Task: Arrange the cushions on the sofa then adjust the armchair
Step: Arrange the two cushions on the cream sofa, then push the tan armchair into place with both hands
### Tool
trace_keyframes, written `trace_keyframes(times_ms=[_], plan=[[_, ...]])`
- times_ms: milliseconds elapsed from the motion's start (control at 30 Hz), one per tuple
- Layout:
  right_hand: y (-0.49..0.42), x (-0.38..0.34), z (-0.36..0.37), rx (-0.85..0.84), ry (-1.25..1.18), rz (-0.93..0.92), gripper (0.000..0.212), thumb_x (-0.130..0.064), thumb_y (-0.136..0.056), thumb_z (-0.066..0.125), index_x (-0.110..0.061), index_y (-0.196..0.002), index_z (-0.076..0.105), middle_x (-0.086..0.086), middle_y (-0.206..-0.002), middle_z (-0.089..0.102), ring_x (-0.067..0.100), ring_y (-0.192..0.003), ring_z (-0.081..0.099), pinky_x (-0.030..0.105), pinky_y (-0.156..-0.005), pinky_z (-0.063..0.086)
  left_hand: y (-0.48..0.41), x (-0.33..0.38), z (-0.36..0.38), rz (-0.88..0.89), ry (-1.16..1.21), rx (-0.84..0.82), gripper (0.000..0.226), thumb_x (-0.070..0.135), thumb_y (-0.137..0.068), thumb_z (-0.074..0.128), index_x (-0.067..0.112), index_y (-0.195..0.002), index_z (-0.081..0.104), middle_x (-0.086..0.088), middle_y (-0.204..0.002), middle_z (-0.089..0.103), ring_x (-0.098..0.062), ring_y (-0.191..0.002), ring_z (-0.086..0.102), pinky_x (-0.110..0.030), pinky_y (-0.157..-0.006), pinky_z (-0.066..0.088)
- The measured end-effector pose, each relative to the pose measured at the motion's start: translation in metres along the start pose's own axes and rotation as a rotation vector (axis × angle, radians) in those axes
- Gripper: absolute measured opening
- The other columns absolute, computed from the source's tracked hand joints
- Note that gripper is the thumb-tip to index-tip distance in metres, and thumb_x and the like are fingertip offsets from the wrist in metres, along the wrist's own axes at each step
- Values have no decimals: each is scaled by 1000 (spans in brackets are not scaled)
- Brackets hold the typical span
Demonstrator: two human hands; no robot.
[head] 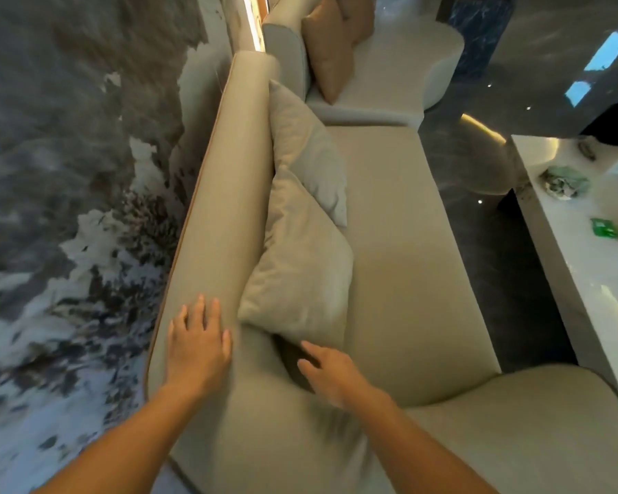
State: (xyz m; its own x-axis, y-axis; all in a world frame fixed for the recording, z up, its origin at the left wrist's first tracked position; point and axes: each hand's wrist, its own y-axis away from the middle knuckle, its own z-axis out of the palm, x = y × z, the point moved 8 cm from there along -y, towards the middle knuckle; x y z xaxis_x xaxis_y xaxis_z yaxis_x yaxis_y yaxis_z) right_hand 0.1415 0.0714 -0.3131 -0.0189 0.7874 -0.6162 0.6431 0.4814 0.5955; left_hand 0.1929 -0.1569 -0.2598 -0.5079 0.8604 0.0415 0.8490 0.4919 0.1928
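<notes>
Leaning against the sofa [400,244] backrest, the near cushion [300,265] stands tilted on the seat, its lower corner just beyond the right hand [327,374]. That hand hovers at the dark gap under the cushion, fingers spread and loose, gripping nothing. A second cushion [307,151] leans behind the first, overlapping it, farther along the back edge. The left hand [198,345] lies flat and open on top of the backrest, just left of the near cushion. Across the dark floor, a white table [564,265] runs along the sofa's front edge.
</notes>
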Motion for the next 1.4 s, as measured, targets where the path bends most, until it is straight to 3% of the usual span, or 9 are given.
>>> trace_keyframes(times_ms=[100, 233, 333, 467, 600, 933, 1400], plan=[[55, 16, 39, 17, 202, 59, 53, -51, -94, 31, -35, -145, 35, 5, -146, 49, 29, -132, 45, 41, -110, 33, 59, -4, 12, -34, 2, -29, 65, 40, -95, 44, 14, -152, 26, -16, -159, 23, -42, -140, 21, -53, -114, 23], [106, 11, 53, 366, 399, -63, 47, -47, -98, 25, -29, -138, 41, 3, -139, 50, 29, -126, 42, 46, -108, 27, 104, -6, 24, -46, 66, 54, 63, 44, -97, 31, 19, -154, 20, -9, -161, 16, -36, -144, 13, -52, -117, 13], [130, 12, 69, 481, 506, -112, 53, -51, -96, 13, -28, -141, 29, 4, -145, 41, 31, -129, 34, 48, -113, 20, 132, -9, 33, -62, 139, 78, 62, 46, -98, 22, 22, -154, 15, -5, -163, 11, -32, -146, 6, -54, -118, 8], [134, 14, 73, 565, 491, -138, 54, -55, -93, 9, -32, -140, 27, 2, -145, 42, 30, -131, 33, 48, -113, 20, 143, -5, 39, -129, 283, 111, 62, 48, -97, 14, 27, -155, 7, 4, -164, -3, -24, -148, -10, -56, -118, -2], [131, 14, 70, 717, 481, -172, 56, -56, -90, 14, -36, -137, 38, -3, -133, 54, 26, -122, 43, 47, -107, 29, 137, -4, 46, -130, 244, 261, 78, 67, -86, 10, 28, -154, 9, 3, -164, 0, -26, -149, -8, -57, -116, -3], [111, 2, 67, 660, 532, -61, 64, -57, -87, 8, -38, -147, 25, 2, -148, 43, 30, -133, 34, 52, -112, 15, 106, -8, 44, -109, 202, 275, 81, 71, -82, 14, 33, -154, 11, 5, -164, 0, -29, -148, -9, -60, -116, -3], [0, -75, 42, 661, 488, 12, 65, -57, -87, 10, -36, -148, 24, 5, -151, 39, 31, -134, 32, 54, -111, 11, -39, -49, 20, -67, 189, 322, 85, 75, -76, 10, 37, -153, 11, 9, -164, 0, -25, -148, -10, -57, -116, -5]])
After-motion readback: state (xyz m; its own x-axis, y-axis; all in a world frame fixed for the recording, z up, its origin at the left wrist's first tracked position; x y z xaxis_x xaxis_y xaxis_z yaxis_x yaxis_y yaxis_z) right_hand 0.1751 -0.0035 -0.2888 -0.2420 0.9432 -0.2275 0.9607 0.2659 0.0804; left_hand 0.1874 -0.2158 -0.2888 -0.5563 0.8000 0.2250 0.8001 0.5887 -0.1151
